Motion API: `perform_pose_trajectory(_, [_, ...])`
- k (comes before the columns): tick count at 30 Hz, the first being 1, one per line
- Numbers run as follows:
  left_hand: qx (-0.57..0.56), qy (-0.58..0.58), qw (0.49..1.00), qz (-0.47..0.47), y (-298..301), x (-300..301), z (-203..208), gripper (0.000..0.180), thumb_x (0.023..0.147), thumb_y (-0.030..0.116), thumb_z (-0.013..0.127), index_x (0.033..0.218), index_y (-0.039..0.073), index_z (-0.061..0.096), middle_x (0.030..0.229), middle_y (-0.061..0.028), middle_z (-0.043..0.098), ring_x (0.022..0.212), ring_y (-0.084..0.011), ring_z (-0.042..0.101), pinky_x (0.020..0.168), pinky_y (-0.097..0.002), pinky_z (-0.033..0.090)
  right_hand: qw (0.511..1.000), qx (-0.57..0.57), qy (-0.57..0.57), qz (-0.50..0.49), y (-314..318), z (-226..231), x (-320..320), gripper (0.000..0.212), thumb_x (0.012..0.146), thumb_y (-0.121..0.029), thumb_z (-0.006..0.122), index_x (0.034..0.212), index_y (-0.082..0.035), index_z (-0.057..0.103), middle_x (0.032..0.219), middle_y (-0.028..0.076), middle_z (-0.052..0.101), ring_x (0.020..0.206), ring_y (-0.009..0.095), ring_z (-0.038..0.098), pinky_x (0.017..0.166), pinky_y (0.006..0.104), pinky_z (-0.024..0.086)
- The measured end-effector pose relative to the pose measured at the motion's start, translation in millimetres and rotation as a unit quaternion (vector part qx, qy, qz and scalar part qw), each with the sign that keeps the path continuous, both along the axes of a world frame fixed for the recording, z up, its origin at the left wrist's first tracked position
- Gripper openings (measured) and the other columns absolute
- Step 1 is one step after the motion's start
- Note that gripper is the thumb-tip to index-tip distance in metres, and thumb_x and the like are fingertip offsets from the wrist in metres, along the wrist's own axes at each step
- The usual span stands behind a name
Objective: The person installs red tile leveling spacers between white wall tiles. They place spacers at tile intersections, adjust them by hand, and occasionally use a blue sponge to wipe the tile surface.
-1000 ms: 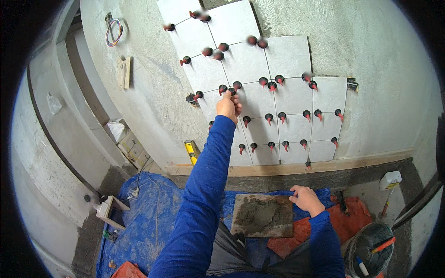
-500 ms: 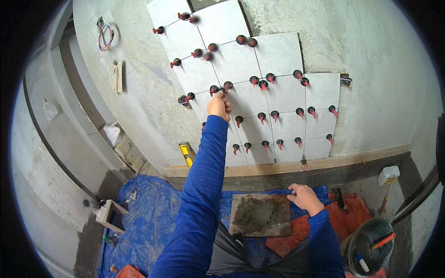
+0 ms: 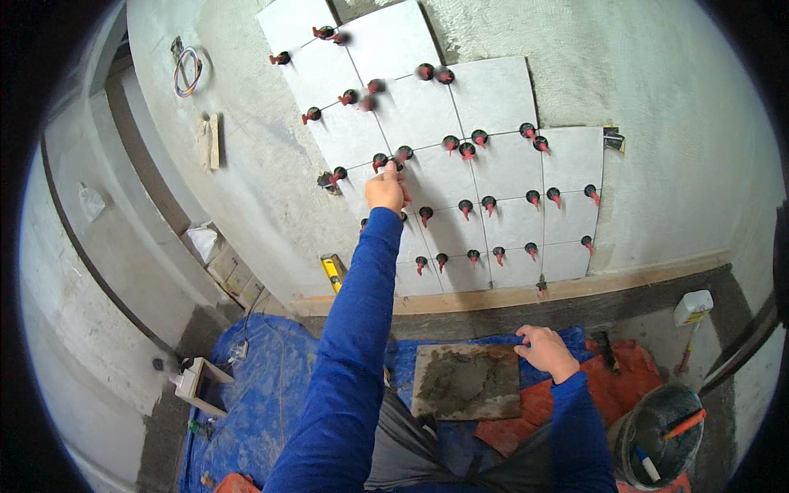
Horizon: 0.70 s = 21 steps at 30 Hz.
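My left hand (image 3: 387,191) reaches up to the wall, its fingers closed on a black-and-red tile levelling knob (image 3: 394,165) where several tiles meet. The fingers partly hide that knob. Two similar knobs sit right beside it, a red-handled levelling knob (image 3: 380,161) and a blurred one (image 3: 404,154). Light grey wall tiles (image 3: 503,171) are set in stepped rows, with more such knobs along their joints. My right hand (image 3: 549,353) hovers low over the right edge of a mortar-smeared square board (image 3: 423,390), thumb and fingers slightly apart, with nothing visible in it.
A wooden batten (image 3: 460,301) runs beneath the tiles. A yellow spirit level (image 3: 333,273) leans at the wall. At lower right stand a bucket (image 3: 620,452) with orange- and blue-handled tools and a white-headed mallet (image 3: 693,307). Blue sheeting (image 3: 271,386) and orange sheeting (image 3: 534,411) cover floor areas.
My left hand has turned a little at the same knob, its thumb now pointing up. My right hand keeps its pose. The whole view has shifted slightly.
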<state>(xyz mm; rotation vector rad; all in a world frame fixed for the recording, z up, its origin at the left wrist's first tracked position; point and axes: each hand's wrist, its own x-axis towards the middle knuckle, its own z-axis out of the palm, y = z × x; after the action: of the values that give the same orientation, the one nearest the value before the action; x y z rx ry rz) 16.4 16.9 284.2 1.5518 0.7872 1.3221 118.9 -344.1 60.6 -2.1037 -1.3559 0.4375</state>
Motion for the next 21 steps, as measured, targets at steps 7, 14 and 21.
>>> perform_pose_trajectory(7, [0.174,0.210,0.937,0.217,8.1,11.2,-8.6,0.055,0.103,0.040,0.041,0.090,0.000,0.077,0.093,-0.0275,0.072,0.094,-0.0453,0.069,0.087,-0.0519,0.052,1.000,-0.013,-0.007,0.014,10.5,-2.9,-6.8,0.040,0.088,-0.023,0.074,0.122,-0.004,0.067,0.107,0.018,0.073,0.102,0.038,0.069,0.090,0.0469,0.054])
perform_pose_trajectory(14, [0.149,0.194,0.943,0.225,13.2,17.5,-5.4,0.053,0.104,0.037,0.042,0.081,0.006,0.078,0.085,-0.0219,0.074,0.087,-0.0402,0.071,0.085,-0.0485,0.053,1.000,-0.023,0.006,0.019,19.6,-0.9,-11.0,0.041,0.088,-0.024,0.074,0.124,-0.005,0.066,0.108,0.018,0.073,0.103,0.037,0.068,0.092,0.0469,0.053])
perform_pose_trajectory(21, [0.273,0.318,0.859,0.295,-16.2,5.5,-6.2,0.045,0.104,0.037,0.045,0.097,0.003,0.074,0.096,-0.0280,0.072,0.092,-0.0460,0.069,0.084,-0.0535,0.054,0.999,-0.016,-0.005,0.040,27.9,-3.5,-14.0,0.040,0.088,-0.023,0.074,0.123,-0.005,0.066,0.107,0.018,0.073,0.103,0.037,0.069,0.092,0.0472,0.053])
